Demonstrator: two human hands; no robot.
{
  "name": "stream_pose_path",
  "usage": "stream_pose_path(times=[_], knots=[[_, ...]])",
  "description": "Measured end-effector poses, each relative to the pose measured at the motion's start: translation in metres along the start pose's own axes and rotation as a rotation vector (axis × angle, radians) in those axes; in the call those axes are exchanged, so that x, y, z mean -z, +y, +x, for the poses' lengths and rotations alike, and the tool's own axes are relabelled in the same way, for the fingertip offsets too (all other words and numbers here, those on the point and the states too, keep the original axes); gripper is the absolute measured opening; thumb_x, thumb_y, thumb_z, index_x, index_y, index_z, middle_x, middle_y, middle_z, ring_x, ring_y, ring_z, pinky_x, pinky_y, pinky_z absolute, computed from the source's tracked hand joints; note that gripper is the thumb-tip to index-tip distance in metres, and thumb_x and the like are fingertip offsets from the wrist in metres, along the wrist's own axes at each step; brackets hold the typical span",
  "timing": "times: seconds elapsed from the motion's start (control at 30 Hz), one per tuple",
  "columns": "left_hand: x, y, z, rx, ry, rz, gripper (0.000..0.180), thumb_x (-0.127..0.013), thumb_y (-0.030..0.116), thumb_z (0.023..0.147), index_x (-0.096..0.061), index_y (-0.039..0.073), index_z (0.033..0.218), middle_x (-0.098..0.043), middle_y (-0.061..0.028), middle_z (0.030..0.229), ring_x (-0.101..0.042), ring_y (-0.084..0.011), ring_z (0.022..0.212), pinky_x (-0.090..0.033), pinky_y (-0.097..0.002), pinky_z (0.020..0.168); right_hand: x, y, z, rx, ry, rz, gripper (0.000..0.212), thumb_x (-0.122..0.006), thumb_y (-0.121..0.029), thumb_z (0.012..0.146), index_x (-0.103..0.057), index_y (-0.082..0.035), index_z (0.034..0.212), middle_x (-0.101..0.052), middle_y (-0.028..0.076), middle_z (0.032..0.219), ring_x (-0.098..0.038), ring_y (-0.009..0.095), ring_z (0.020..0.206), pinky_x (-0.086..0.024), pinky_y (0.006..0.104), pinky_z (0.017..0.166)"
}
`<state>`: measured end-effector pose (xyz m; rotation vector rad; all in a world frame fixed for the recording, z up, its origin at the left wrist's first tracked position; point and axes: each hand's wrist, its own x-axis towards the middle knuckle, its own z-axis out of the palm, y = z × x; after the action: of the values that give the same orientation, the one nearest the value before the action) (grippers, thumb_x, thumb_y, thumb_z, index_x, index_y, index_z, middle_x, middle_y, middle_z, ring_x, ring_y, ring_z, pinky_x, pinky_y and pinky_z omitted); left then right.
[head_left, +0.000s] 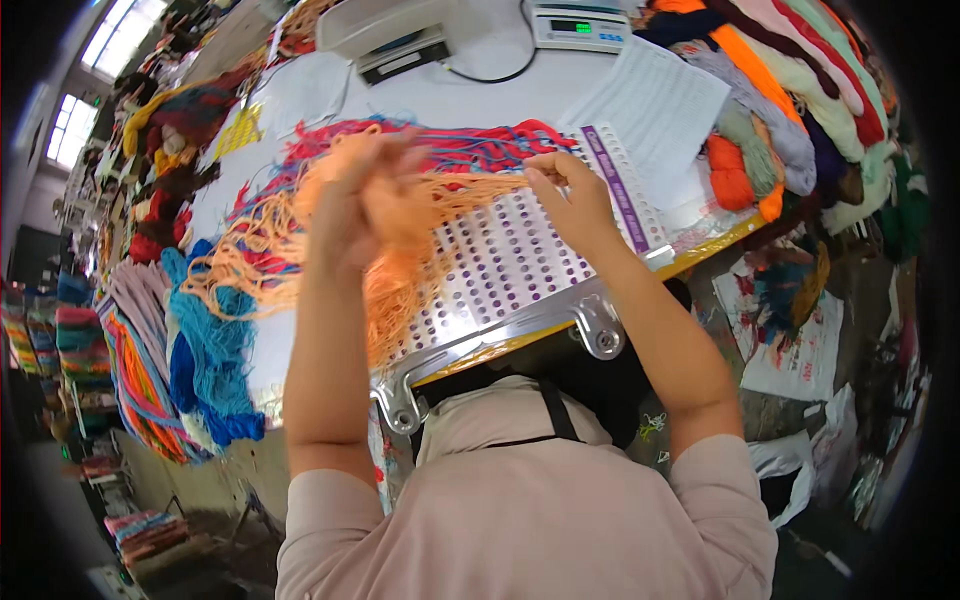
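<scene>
My right hand (pixel 578 198) pinches the end of a bundle of light-orange yarn (pixel 470 187) at its fingertips. The strands stretch left from there to my left hand (pixel 355 200), which is against a thicker, blurred part of the bundle; its fingers are smeared by motion. Loose orange loops spread left over the table and hang toward its near edge. Beneath the stretched yarn is a white board (pixel 500 255) with rows of dark holes and a purple strip (pixel 612 185) near its right end. Red and blue yarn (pixel 470 150) lies along its far side.
A metal bracket (pixel 500 335) runs along the near table edge. Farther back are a digital scale display (pixel 580 27), a clear tray (pixel 385 25) and a printed sheet (pixel 650 100). Coloured skeins (pixel 770 90) pile up at right; blue yarn (pixel 215 340) hangs at left.
</scene>
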<state>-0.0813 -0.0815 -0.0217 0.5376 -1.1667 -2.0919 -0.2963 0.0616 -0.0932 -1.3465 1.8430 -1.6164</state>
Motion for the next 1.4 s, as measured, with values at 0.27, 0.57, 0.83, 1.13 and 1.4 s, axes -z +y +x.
stream_pose_path(times=[0.27, 0.57, 0.83, 1.13, 1.4], knots=[[-0.067, -0.014, -0.047, 0.216, -0.174, -0.237, 0.040, -0.051, 0.026, 0.095, -0.056, -0.003, 0.121, -0.056, -0.0128, 0.123, -0.051, -0.0221, 0.115, -0.042, -0.0343, 0.098, -0.018, -0.095, -0.034, -0.018, -0.249, 0.385, 0.017, -0.062, -0.011, 0.087, -0.066, 0.003, 0.097, -0.063, 0.004, 0.088, -0.056, 0.010, 0.081, -0.045, 0.0243, 0.074], [-0.049, -0.010, -0.063, 0.077, -0.053, -0.087, 0.037, -0.058, 0.015, 0.090, -0.053, -0.002, 0.123, -0.061, -0.0084, 0.101, -0.059, -0.0192, 0.099, -0.049, -0.0324, 0.087, -0.017, -0.110, -0.052, -0.278, -0.323, 0.660, 0.022, -0.055, -0.014, 0.095, -0.067, 0.004, 0.093, -0.063, 0.001, 0.080, -0.052, 0.005, 0.073, -0.043, 0.0201, 0.068], [-0.065, 0.002, -0.075, 0.053, -0.108, 0.037, 0.057, -0.071, 0.009, 0.077, -0.049, -0.004, 0.129, -0.061, -0.0059, 0.088, -0.061, -0.0153, 0.084, -0.051, -0.0285, 0.077, -0.011, -0.121, -0.060, -0.353, -0.348, 0.768, 0.021, -0.056, -0.013, 0.093, -0.065, 0.006, 0.097, -0.067, 0.006, 0.084, -0.060, 0.008, 0.079, -0.048, 0.0219, 0.074], [-0.063, 0.002, -0.078, 0.068, -0.132, 0.029, 0.056, -0.070, 0.006, 0.077, -0.048, -0.004, 0.128, -0.062, -0.0075, 0.089, -0.062, -0.0142, 0.080, -0.051, -0.0253, 0.070, -0.007, -0.121, -0.064, -0.300, -0.357, 0.784, 0.013, -0.058, -0.006, 0.090, -0.061, 0.005, 0.096, -0.068, 0.011, 0.087, -0.064, 0.012, 0.080, -0.050, 0.0234, 0.076], [-0.059, 0.000, -0.075, 0.050, -0.157, 0.025, 0.046, -0.069, 0.003, 0.079, -0.055, -0.005, 0.122, -0.063, -0.0064, 0.090, -0.053, -0.0079, 0.067, -0.047, -0.0237, 0.062, -0.007, -0.127, -0.065, -0.305, -0.356, 0.810, 0.011, -0.055, -0.006, 0.091, -0.058, 0.004, 0.096, -0.068, 0.012, 0.087, -0.065, 0.013, 0.081, -0.050, 0.0240, 0.076]])
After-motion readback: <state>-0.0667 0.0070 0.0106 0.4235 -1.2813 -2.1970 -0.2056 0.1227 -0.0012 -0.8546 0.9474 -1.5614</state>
